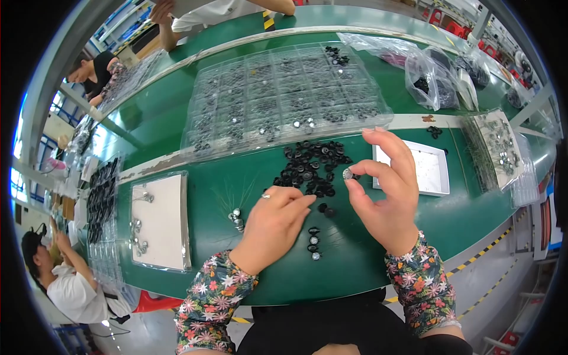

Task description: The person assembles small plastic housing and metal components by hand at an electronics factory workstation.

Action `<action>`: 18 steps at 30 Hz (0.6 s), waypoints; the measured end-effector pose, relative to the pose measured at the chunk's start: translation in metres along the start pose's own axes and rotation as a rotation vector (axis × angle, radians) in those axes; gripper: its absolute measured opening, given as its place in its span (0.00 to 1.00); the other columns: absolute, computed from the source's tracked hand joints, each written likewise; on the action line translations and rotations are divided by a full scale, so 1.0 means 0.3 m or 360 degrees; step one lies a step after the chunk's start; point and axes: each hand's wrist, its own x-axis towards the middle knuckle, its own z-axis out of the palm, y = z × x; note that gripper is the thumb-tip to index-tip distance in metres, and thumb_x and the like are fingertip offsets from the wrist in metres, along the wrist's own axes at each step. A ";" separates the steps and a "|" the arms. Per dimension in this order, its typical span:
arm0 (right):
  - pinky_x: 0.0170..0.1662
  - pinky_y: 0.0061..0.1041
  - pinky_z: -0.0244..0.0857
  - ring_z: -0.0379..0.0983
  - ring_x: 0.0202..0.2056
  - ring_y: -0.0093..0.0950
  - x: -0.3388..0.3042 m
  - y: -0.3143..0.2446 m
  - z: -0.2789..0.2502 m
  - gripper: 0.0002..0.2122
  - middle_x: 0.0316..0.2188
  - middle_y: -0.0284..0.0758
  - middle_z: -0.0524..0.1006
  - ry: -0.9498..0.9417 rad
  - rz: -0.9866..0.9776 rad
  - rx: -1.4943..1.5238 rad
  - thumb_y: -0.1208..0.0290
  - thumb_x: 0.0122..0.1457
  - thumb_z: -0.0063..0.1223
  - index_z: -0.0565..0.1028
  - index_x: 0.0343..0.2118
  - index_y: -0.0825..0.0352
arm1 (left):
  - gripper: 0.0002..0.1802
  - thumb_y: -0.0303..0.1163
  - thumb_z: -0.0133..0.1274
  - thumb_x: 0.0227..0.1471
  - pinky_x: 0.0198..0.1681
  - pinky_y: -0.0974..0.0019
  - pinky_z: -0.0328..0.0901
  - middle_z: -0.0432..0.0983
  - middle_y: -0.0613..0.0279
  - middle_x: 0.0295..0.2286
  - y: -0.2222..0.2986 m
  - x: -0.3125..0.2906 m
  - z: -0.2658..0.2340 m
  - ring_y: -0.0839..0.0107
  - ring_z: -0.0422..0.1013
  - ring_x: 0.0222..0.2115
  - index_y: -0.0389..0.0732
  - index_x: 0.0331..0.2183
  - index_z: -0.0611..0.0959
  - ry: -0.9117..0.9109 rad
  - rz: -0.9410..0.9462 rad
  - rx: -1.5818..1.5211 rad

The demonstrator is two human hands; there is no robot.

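Between the thumb and index finger of my right hand is a small round part with a silvery, glittering face; the other fingers are raised. My left hand lies at the lower edge of a pile of small black round parts, its fingers bunched and pointing right. What those fingertips pinch, if anything, is hidden. Below them, a short column of black and silver-faced parts sits on the green table. Left of my left hand are several silvery round pieces with thin wires.
A clear compartment tray of small parts spans the far side. Right of my hand stands a white box, with a card of silvery pieces beyond. At left lie a pale board and black parts. Other people sit around.
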 end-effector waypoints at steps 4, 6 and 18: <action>0.53 0.37 0.59 0.66 0.52 0.41 -0.001 0.003 0.000 0.11 0.50 0.37 0.71 -0.0018 -0.0008 0.0015 0.81 0.38 0.62 0.74 0.27 0.64 | 0.13 0.24 0.59 0.43 0.34 0.61 0.66 0.72 0.60 0.31 0.032 0.020 0.044 0.61 0.70 0.31 0.40 0.36 0.81 -0.0162 0.0016 -0.0048; 0.52 0.37 0.59 0.66 0.52 0.41 -0.003 0.004 0.001 0.11 0.49 0.37 0.71 -0.0027 -0.0008 0.0020 0.80 0.38 0.62 0.74 0.27 0.64 | 0.13 0.24 0.60 0.42 0.33 0.62 0.66 0.71 0.60 0.31 0.034 0.030 0.062 0.61 0.70 0.31 0.40 0.35 0.81 -0.0161 0.0037 0.0001; 0.52 0.39 0.59 0.66 0.51 0.41 -0.028 -0.015 0.016 0.11 0.49 0.38 0.71 -0.0111 0.0015 0.0228 0.80 0.38 0.61 0.72 0.26 0.64 | 0.11 0.25 0.59 0.44 0.31 0.62 0.68 0.76 0.53 0.28 0.016 0.015 0.065 0.58 0.73 0.27 0.36 0.33 0.79 -0.0027 -0.0242 -0.0160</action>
